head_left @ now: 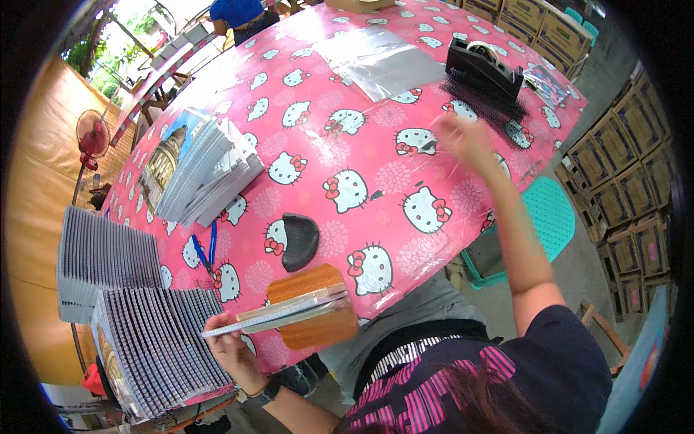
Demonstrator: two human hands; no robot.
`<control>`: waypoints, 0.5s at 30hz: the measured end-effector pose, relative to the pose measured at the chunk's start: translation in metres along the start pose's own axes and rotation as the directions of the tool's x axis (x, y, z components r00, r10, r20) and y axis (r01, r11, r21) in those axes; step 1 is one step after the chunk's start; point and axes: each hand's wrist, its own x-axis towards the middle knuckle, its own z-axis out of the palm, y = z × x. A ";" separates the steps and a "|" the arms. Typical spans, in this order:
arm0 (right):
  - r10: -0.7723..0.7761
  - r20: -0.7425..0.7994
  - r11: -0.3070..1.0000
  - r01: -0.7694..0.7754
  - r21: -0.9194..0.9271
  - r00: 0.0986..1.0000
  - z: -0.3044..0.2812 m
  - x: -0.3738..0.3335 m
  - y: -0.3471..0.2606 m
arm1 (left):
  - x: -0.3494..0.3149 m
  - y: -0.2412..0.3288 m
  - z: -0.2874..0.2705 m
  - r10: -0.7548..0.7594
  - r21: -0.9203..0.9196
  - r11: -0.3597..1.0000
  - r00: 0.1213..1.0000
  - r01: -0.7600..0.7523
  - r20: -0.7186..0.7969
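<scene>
My left hand (235, 354) is closed around the near-left end of a thin spiral-bound notebook (293, 311), held on edge with its white coil along one side. The notebook's other end is over a wooden board (325, 334) at the table's front edge. Out over the right part of the table is my right hand (466, 141), its fingers smeared by motion. Whether it holds anything does not show. Nearest to it stands a black tape dispenser (486, 66) with a roll in it. Several spiral-bound notebooks (155, 343) are stacked beside my left hand.
More notebooks stand at the left (108, 253) and lie in a pile (210, 170). Blue-handled pliers (205, 249) and a dark curved pad (299, 242) are mid-table. Clear plastic sleeves (379, 61) lie farther back. A teal stool (549, 217) and stacked cartons (625, 159) are at the right.
</scene>
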 end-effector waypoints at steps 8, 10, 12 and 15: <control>-0.041 -0.022 0.742 0.016 -0.671 0.999 -0.042 0.058 0.134 | 0.012 0.005 0.047 0.011 0.063 0.998 0.965 0.005 -0.262; -0.114 -0.034 0.750 0.064 -0.658 0.993 -0.041 0.063 0.134 | 0.011 0.009 0.056 0.013 0.055 0.998 0.950 0.004 -0.312; -0.154 -0.016 0.733 0.103 -0.673 0.988 -0.043 0.063 0.133 | 0.010 0.010 0.055 -0.010 0.041 0.999 0.950 0.024 -0.312; -0.134 0.037 0.699 0.121 -0.705 0.990 -0.055 0.066 0.139 | 0.009 0.005 0.057 -0.002 0.061 0.998 0.948 0.023 -0.319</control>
